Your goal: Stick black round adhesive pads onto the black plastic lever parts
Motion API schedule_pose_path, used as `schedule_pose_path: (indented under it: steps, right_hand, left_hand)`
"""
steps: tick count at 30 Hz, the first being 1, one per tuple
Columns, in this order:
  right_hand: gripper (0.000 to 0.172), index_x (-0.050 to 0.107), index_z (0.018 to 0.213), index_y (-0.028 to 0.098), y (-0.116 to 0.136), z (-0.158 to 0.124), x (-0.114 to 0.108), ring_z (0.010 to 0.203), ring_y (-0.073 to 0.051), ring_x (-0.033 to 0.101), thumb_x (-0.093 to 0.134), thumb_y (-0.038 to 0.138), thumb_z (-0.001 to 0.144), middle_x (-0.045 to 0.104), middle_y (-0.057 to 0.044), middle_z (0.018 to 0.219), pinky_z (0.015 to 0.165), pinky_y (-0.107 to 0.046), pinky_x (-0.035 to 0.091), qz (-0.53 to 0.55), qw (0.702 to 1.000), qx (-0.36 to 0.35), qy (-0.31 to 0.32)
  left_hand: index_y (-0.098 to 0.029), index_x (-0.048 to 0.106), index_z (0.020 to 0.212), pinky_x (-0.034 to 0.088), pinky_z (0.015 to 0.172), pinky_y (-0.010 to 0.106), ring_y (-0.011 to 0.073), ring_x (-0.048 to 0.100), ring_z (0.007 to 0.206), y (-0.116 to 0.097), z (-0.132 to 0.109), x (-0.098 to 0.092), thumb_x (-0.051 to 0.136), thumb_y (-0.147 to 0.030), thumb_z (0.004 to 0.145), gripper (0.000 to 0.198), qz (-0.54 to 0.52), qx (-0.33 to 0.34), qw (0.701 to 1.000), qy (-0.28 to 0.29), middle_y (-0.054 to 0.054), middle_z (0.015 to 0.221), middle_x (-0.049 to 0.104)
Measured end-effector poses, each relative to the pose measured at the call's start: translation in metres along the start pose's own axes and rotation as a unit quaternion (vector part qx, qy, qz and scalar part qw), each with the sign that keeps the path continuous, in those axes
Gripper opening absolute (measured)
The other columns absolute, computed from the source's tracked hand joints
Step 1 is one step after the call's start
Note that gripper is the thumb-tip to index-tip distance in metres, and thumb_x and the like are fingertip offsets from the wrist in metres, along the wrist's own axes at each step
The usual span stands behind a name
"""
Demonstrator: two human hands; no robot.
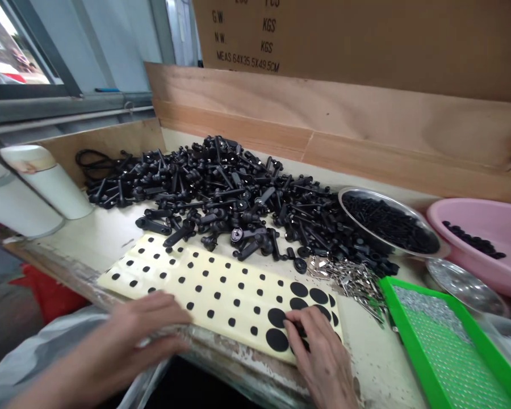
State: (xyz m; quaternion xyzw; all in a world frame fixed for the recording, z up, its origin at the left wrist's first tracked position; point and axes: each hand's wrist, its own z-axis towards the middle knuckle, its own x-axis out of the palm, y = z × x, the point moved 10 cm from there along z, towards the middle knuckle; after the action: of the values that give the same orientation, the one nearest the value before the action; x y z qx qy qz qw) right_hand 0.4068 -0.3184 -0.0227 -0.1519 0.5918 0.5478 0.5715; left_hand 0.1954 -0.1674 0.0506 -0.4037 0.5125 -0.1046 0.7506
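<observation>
Cream sheet of black adhesive dots (213, 295) lies under both hands. The left hand (145, 332), loosely curled, rests on its near edge, holding nothing visible; the right hand (319, 352) bends its fingers onto the large discs (276, 339), its hold unclear.

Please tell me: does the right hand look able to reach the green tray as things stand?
Probably yes: the right hand lies on the sticker sheet, and only bare bench seems to separate it from the green tray.

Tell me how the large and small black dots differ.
The large black dots are far wider than the small black dots. The large ones crowd the right end, by the right hand; the small ones spread in rows. Both sit on one cream sheet.
</observation>
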Motion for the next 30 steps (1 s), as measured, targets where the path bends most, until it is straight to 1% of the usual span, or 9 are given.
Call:
schedule_pose_path:
  steps: [1,4,8,12,18,22,25,28,30]
  right_hand:
    - [0.013,0.058,0.084,0.025,0.000,0.001,0.002,0.074,-0.020,0.059,0.050,0.032,0.090,0.060,-0.003,0.082,0.064,-0.031,0.045,0.005,1.000,0.002,0.002]
    - [0.012,0.057,0.084,0.024,-0.001,0.000,0.001,0.074,-0.020,0.059,0.049,0.031,0.090,0.059,-0.003,0.084,0.065,-0.031,0.046,0.027,1.000,0.013,-0.008]
    - [0.019,0.059,0.103,0.024,-0.007,-0.006,0.001,0.079,-0.021,0.059,0.048,0.034,0.091,0.058,-0.006,0.093,0.070,-0.032,0.047,0.051,0.998,0.036,-0.029]
    - [0.017,0.062,0.086,0.024,-0.015,-0.004,0.014,0.077,-0.020,0.058,0.051,0.036,0.090,0.058,-0.004,0.087,0.070,-0.032,0.045,0.097,0.993,0.068,0.023]
    - [0.019,0.058,0.072,0.023,-0.008,0.005,0.006,0.082,-0.019,0.056,0.054,0.035,0.086,0.055,-0.002,0.085,0.072,-0.027,0.042,0.248,0.962,0.091,0.075]
    - [0.022,0.057,0.071,0.023,-0.006,0.003,-0.003,0.079,-0.017,0.053,0.055,0.040,0.086,0.054,-0.001,0.085,0.069,-0.024,0.040,0.337,0.925,0.145,0.094]
    - [0.023,0.059,0.071,0.023,-0.002,0.005,-0.003,0.076,-0.016,0.052,0.059,0.042,0.084,0.055,-0.001,0.083,0.067,-0.024,0.040,0.377,0.906,0.163,0.097]
    - [0.024,0.066,0.089,0.024,-0.010,0.006,0.000,0.081,-0.017,0.056,0.064,0.046,0.079,0.059,-0.002,0.091,0.072,-0.024,0.044,0.416,0.881,0.222,0.032]
    - [0.039,0.064,0.106,0.025,-0.019,0.004,0.000,0.084,-0.018,0.058,0.068,0.048,0.075,0.061,-0.003,0.092,0.076,-0.026,0.045,0.432,0.861,0.267,-0.033]
  left_hand:
    - [-0.025,0.068,0.094,0.046,0.072,0.024,0.0181,0.058,0.082,-0.014,0.013,0.030,0.061,-0.020,0.083,0.014,0.030,0.041,0.997,0.057,0.003,0.091,0.065]
    - [-0.024,0.059,0.111,0.043,0.083,0.034,0.0236,0.052,0.097,-0.039,0.043,0.093,0.062,-0.023,0.084,0.027,0.114,0.114,0.984,0.079,0.008,0.107,0.060]
    - [-0.022,0.056,0.113,0.038,0.083,0.043,0.0259,0.049,0.092,-0.045,0.057,0.138,0.061,-0.042,0.085,0.035,0.197,0.159,0.964,0.078,0.009,0.103,0.058]
    - [-0.021,0.053,0.119,0.036,0.084,0.045,0.0265,0.048,0.092,-0.041,0.055,0.143,0.061,-0.046,0.084,0.044,0.222,0.172,0.958,0.061,0.009,0.105,0.056]
    - [-0.021,0.055,0.110,0.036,0.087,0.045,0.0251,0.049,0.094,-0.043,0.046,0.133,0.061,-0.028,0.085,0.026,0.171,0.170,0.969,0.047,0.007,0.105,0.060]
    - [-0.018,0.057,0.106,0.040,0.086,0.039,0.0241,0.049,0.101,-0.032,0.053,0.114,0.065,-0.024,0.082,0.026,0.015,0.088,0.996,0.007,0.007,0.107,0.063]
    - [-0.021,0.063,0.085,0.039,0.092,0.041,0.0247,0.047,0.109,-0.023,0.065,0.107,0.065,-0.020,0.082,0.004,-0.077,0.022,0.997,-0.013,0.005,0.112,0.063]
    - [-0.021,0.064,0.071,0.037,0.096,0.042,0.0250,0.047,0.111,-0.006,0.075,0.107,0.064,-0.025,0.082,0.011,-0.186,-0.078,0.979,-0.010,0.004,0.108,0.062]
    - [-0.021,0.065,0.070,0.036,0.097,0.043,0.0258,0.047,0.112,0.006,0.078,0.108,0.065,-0.030,0.081,0.014,-0.245,-0.134,0.960,-0.009,0.005,0.108,0.061]
